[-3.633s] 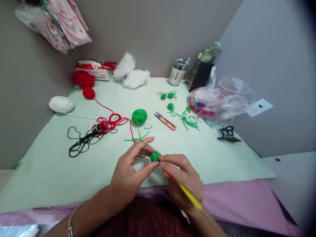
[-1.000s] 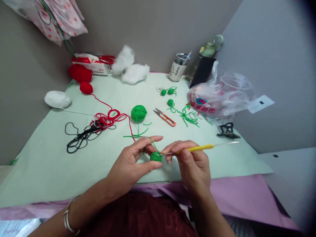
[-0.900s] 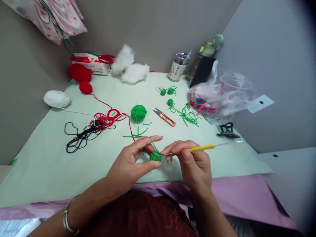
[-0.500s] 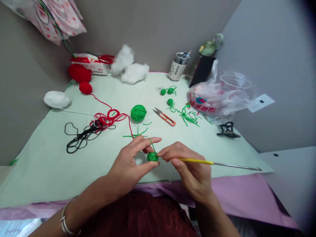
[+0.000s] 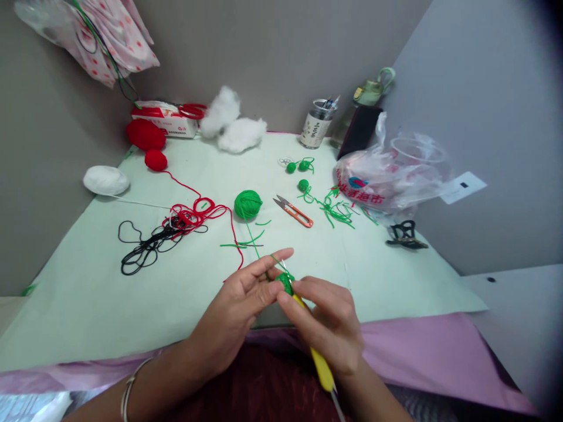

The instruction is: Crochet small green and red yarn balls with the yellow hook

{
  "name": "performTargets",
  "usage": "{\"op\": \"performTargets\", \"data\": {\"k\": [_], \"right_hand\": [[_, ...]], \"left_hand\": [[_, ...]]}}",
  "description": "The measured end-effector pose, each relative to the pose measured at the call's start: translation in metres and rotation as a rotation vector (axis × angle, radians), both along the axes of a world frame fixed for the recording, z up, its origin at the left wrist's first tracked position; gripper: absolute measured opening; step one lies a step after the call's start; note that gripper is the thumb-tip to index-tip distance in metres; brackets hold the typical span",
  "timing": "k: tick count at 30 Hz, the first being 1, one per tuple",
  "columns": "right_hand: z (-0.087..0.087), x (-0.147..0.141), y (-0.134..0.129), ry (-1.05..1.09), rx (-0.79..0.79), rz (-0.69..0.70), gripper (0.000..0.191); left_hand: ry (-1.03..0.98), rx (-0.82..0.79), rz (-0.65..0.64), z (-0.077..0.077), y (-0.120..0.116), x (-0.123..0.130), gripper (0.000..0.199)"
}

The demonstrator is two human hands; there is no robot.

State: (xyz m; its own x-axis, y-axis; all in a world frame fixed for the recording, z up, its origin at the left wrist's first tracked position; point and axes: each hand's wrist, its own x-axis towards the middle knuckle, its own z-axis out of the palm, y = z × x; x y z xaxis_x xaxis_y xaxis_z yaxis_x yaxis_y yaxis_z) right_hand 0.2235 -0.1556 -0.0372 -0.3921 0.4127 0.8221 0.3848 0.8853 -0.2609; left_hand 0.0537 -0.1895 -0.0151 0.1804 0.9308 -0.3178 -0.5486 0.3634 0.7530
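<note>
My left hand [image 5: 246, 296] pinches a small green crocheted piece [image 5: 284, 282] between thumb and fingers, with its index finger stretched out and green yarn running over it. That strand leads back to a green yarn ball [image 5: 248, 204] on the table. My right hand [image 5: 328, 319] is closed around a crochet hook with a yellow handle [image 5: 323, 370]. The hook's thin metal tip rises at the green piece, close to the strand; whether it has caught the yarn I cannot tell. Cut green yarn pieces [image 5: 241, 244] lie just beyond my left hand.
Orange thread snips [image 5: 294, 211] lie beyond my hands. Tangled red yarn [image 5: 197, 212] and black cord [image 5: 152, 246] spread at left. Small green crocheted balls [image 5: 303, 185], yarn scraps [image 5: 336, 210], a plastic bag [image 5: 378, 176] and a black hair clip [image 5: 405, 235] are at right. White stuffing [image 5: 241, 134] sits behind.
My right hand has turned the crochet hook from nearly level, handle pointing right, to steeply slanted, handle toward me. The green piece has shifted slightly right, and the strand from the ball looks straighter.
</note>
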Motion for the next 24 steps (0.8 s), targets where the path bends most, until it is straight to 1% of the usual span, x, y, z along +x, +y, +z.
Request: {"op": "performTargets", "data": {"k": [2, 3, 5, 8, 12, 14, 17, 20, 24], "right_hand": [[-0.001, -0.001, 0.002, 0.163, -0.182, 0.077, 0.041], [0.000, -0.002, 0.003, 0.247, -0.284, 0.129, 0.038], [0.001, -0.002, 0.006, 0.360, -0.449, 0.217, 0.033], [0.003, 0.002, 0.009, 0.426, -0.577, 0.251, 0.026], [0.004, 0.006, 0.013, 0.599, -0.770, 0.287, 0.018], [0.006, 0.005, 0.015, 0.695, -0.901, 0.345, 0.016], [0.009, 0.000, 0.017, 0.803, -1.090, 0.423, 0.014], [0.010, -0.006, 0.017, 0.857, -1.170, 0.442, 0.013], [0.008, -0.010, 0.014, 0.847, -1.153, 0.431, 0.013]], "left_hand": [[-0.148, -0.070, -0.076, 0.000, 0.003, -0.004, 0.054], [-0.176, -0.074, -0.091, -0.001, 0.005, -0.006, 0.057], [-0.154, -0.053, -0.085, -0.003, 0.009, -0.011, 0.061], [-0.062, -0.029, -0.059, -0.004, 0.013, -0.017, 0.061], [0.007, -0.033, -0.081, -0.003, 0.013, -0.022, 0.054], [-0.005, -0.041, -0.106, -0.002, 0.013, -0.024, 0.050], [-0.075, -0.015, -0.155, -0.002, 0.012, -0.025, 0.044], [-0.104, 0.024, -0.174, -0.002, 0.010, -0.022, 0.039], [-0.100, 0.046, -0.182, -0.002, 0.009, -0.016, 0.037]]}}
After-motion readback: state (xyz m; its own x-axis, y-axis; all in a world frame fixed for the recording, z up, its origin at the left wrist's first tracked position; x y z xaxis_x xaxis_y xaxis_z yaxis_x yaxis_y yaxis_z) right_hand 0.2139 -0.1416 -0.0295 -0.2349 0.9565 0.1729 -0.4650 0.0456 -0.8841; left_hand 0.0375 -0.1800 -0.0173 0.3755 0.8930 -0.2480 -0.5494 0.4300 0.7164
